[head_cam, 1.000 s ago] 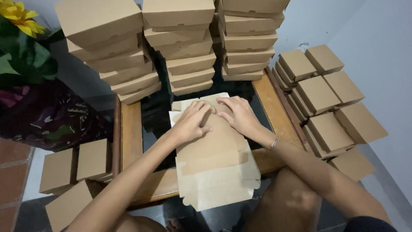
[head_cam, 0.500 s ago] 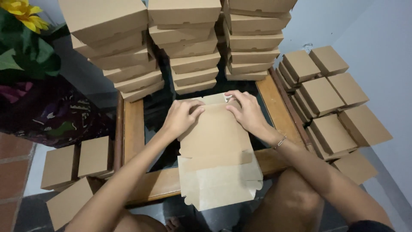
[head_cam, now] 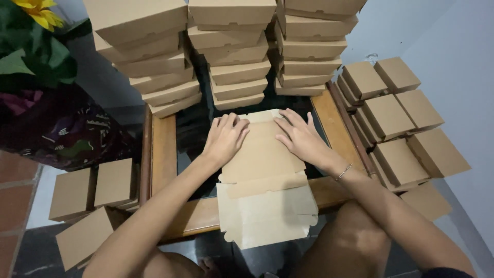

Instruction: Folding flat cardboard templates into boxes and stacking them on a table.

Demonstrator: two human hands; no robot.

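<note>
A flat brown cardboard box blank (head_cam: 265, 180) lies on a dark glass table with a wooden frame (head_cam: 163, 149), its near end hanging over the front edge. My left hand (head_cam: 226, 138) presses flat on the blank's far left part, fingers spread. On the far right part rests my right hand (head_cam: 300, 136), also flat, a thin bracelet at its wrist. Neither hand grips anything; both push down on the cardboard.
Three tall stacks of folded brown boxes (head_cam: 237, 49) stand at the table's back. More closed boxes (head_cam: 399, 118) cover the floor to the right and others (head_cam: 92, 190) to the left. A yellow flower with green leaves (head_cam: 36, 36) is at the far left.
Both hands have slid back toward me along the blank's far end and now lie flat on it. The far flap lies flatter than before.
</note>
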